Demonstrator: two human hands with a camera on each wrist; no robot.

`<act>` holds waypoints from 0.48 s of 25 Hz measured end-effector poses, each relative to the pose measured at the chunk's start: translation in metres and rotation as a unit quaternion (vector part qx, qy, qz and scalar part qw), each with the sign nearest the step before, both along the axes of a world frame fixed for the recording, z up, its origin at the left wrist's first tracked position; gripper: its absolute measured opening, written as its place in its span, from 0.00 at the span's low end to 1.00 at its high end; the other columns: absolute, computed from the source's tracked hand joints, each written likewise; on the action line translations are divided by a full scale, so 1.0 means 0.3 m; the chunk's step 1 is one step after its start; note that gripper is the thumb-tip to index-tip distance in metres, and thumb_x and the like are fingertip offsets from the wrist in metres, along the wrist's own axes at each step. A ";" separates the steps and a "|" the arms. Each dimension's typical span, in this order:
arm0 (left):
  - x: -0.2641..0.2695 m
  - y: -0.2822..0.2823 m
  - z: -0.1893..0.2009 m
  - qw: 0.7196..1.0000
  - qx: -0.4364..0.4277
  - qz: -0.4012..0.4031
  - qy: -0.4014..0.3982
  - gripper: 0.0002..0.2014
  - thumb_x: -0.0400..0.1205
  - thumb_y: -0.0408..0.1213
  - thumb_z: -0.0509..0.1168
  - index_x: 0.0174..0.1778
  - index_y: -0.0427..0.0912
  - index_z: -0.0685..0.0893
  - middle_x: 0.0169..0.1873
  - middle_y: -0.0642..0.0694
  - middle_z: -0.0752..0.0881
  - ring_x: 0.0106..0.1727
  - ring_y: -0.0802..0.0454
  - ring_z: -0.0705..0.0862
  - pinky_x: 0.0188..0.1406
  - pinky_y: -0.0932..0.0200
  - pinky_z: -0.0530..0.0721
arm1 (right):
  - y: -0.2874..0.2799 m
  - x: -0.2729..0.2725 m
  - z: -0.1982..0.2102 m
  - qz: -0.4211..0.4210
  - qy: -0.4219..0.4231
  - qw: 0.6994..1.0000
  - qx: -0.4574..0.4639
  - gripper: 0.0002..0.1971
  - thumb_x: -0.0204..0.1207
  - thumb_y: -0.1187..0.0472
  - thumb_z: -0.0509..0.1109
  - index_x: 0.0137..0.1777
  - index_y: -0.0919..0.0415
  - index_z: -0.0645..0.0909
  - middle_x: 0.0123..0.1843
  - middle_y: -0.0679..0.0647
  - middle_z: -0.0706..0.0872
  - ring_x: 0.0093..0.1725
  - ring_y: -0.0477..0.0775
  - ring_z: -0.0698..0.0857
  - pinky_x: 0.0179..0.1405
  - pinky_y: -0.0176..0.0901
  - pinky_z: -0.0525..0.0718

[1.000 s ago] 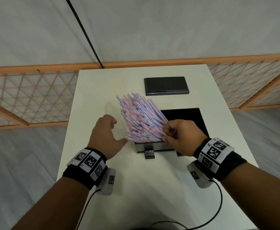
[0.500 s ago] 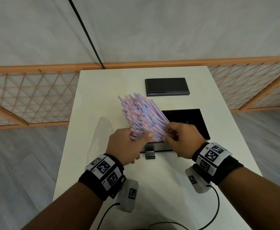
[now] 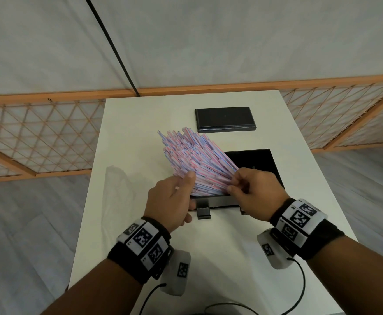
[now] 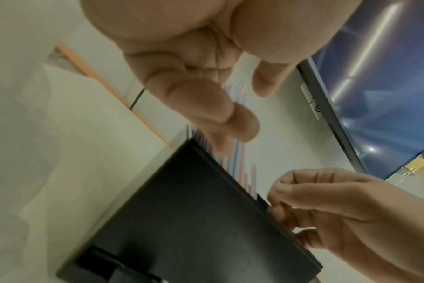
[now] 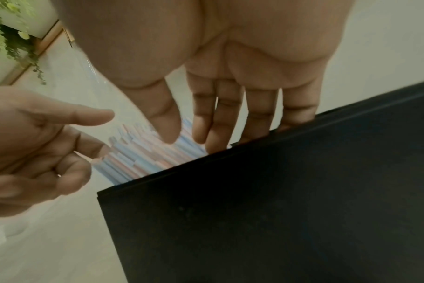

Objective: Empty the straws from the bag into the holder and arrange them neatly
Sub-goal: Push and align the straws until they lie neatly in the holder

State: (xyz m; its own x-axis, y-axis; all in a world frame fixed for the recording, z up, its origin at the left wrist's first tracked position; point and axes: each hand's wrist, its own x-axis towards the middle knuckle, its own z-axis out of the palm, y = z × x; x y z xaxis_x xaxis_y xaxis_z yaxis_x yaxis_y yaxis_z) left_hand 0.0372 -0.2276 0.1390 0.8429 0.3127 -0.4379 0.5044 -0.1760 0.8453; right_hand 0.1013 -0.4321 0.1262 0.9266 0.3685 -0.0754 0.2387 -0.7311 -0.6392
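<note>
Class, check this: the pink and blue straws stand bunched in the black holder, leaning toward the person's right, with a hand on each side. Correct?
Not quite. The straws in the holder lean toward the person's left, as the head view shows. The left hand and right hand do flank them.

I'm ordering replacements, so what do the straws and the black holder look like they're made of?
Straws: probably paper, with a matte surface and thin pink and blue stripes on white; plastic can't be ruled out.
Holder: seemingly plastic or acrylic, smooth black with crisp edges and a faint sheen; coated metal is possible.
</note>
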 end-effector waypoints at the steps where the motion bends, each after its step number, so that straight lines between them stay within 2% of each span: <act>1: -0.003 0.010 -0.002 1.000 0.023 0.000 -0.003 0.23 0.85 0.61 0.62 0.45 0.43 0.86 0.29 0.41 0.91 0.20 0.48 0.86 0.21 0.59 0.80 | -0.012 -0.002 0.007 0.019 0.015 1.000 -0.019 0.05 0.75 0.55 0.75 0.42 0.55 0.85 0.36 0.47 0.89 0.32 0.42 0.85 0.42 0.44 0.87; 4: 0.001 0.015 -0.013 1.000 0.024 0.002 -0.001 0.23 0.83 0.60 0.66 0.45 0.40 0.85 0.29 0.41 0.91 0.19 0.48 0.86 0.21 0.59 0.80 | 0.002 -0.012 0.004 0.093 0.009 0.994 -0.055 0.08 0.76 0.53 0.75 0.50 0.56 0.89 0.45 0.49 0.91 0.45 0.48 0.88 0.52 0.42 0.84; 5: 0.003 0.012 -0.017 1.000 0.022 0.004 -0.003 0.22 0.83 0.59 0.67 0.45 0.40 0.84 0.29 0.42 0.91 0.19 0.48 0.86 0.20 0.59 0.79 | 0.017 -0.012 -0.005 0.109 0.004 0.992 -0.059 0.09 0.76 0.53 0.75 0.51 0.56 0.89 0.45 0.50 0.91 0.47 0.51 0.87 0.52 0.42 0.83; 8: 0.010 0.009 -0.026 1.000 0.028 -0.002 -0.006 0.19 0.84 0.56 0.67 0.45 0.41 0.84 0.29 0.43 0.90 0.20 0.47 0.87 0.20 0.60 0.79 | 0.051 -0.001 -0.036 0.114 -0.014 0.992 -0.050 0.08 0.75 0.52 0.75 0.44 0.57 0.86 0.39 0.51 0.87 0.41 0.53 0.84 0.44 0.43 0.81; 12: 0.015 0.004 -0.048 1.000 -0.011 -0.009 0.009 0.20 0.86 0.53 0.65 0.43 0.38 0.87 0.27 0.43 0.89 0.21 0.44 0.87 0.20 0.58 0.79 | 0.047 0.009 -0.065 0.086 -0.025 0.996 -0.025 0.09 0.75 0.51 0.74 0.41 0.56 0.84 0.37 0.50 0.85 0.38 0.53 0.83 0.42 0.47 0.83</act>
State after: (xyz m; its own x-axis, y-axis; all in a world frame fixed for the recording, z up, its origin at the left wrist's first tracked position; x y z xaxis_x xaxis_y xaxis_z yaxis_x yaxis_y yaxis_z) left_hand 0.0416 -0.2263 0.1246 0.8398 0.2881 -0.4601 0.5171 -0.1662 0.8396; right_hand 0.1040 -0.4181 0.1066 0.8535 0.5184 -0.0525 0.3936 -0.7075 -0.5869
